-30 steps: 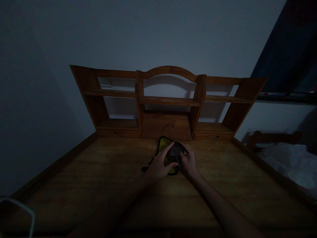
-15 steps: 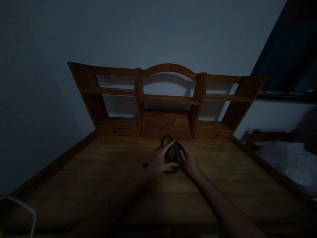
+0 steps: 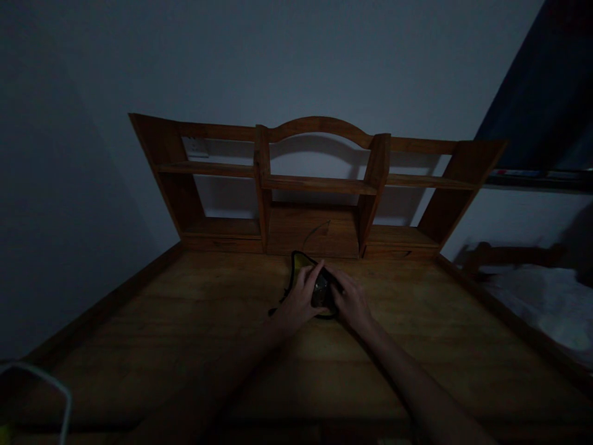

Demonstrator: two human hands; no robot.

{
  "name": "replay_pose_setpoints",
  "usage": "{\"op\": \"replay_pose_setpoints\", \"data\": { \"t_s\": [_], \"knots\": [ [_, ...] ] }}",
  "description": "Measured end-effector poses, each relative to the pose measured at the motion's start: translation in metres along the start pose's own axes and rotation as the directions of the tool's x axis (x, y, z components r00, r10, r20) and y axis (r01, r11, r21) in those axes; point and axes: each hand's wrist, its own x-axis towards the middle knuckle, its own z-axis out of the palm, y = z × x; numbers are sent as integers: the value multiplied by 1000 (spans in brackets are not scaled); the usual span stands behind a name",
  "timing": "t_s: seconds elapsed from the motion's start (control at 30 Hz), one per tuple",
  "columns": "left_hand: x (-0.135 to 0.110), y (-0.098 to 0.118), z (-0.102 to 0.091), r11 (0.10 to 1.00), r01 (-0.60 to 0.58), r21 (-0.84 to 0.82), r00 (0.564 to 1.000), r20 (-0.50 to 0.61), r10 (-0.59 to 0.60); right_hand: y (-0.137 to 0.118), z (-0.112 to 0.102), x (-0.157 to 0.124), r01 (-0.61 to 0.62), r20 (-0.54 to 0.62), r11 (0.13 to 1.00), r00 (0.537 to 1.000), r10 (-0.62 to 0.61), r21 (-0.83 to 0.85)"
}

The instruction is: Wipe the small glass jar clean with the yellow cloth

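A case or pouch (image 3: 299,261) with a black rim and a yellow-green inner face lies spread on the wooden desk. Over it, between my hands, is a small dark object (image 3: 320,290) with a shiny surface; its kind is too dark to make out. My left hand (image 3: 302,298) curves round its left side, thumb below and fingers above. On the right, my right hand (image 3: 351,300) closes on the object with bent fingers. My fingertips nearly meet at the top. Both hands hide much of the object and the pouch.
A wooden shelf unit (image 3: 319,182) with small drawers stands along the back of the desk (image 3: 222,315). A thin cord (image 3: 315,230) shows against its middle panel. A white curved tube or cable (image 3: 50,383) is at lower left, and pale cloth (image 3: 537,303) lies beyond the right edge.
My hands have closed in round the dark object, which has turned and shows a shinier face. The pouch's upper flap has shifted left and opened wider.
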Motion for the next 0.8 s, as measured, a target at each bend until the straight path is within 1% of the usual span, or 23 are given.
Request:
{"op": "replay_pose_setpoints", "data": {
  "t_s": [0.13, 0.23, 0.3, 0.37, 0.47, 0.53, 0.7, 0.8],
  "knots": [
    [1, 2, 1, 1000, 16, 23, 996, -89, -14, -4, -2, 4, -90, -74, 994, 993, 95, 65],
    [1, 5, 0, 999, 28, 33, 989, -143, -23, -5, -1, 6, -188, -128, 971, 970, 207, 148],
    [1, 5, 0, 999, 32, 39, 983, -181, -24, -4, 1, 6, -236, -116, 948, 958, 264, 213],
    [1, 3, 1, 998, 32, 50, 973, -230, -20, -3, 4, 6, -268, -71, 926, 952, 296, 266],
    [2, -2, 2, 998, 12, 70, 951, -310, 10, -2, 7, 6, -295, 1, 907, 951, 309, 301],
    [3, -4, 2, 997, -16, 78, 939, -342, 42, -3, 8, 6, -298, 26, 902, 952, 306, 313],
    [3, -3, 0, 994, -59, 96, 934, -345, 89, -8, 5, 8, -257, 53, 903, 966, 255, 345],
    [3, -3, 0, 991, -74, 109, 932, -346, 108, -9, 5, 8, -254, 76, 883, 967, 244, 394]
  ]
}}
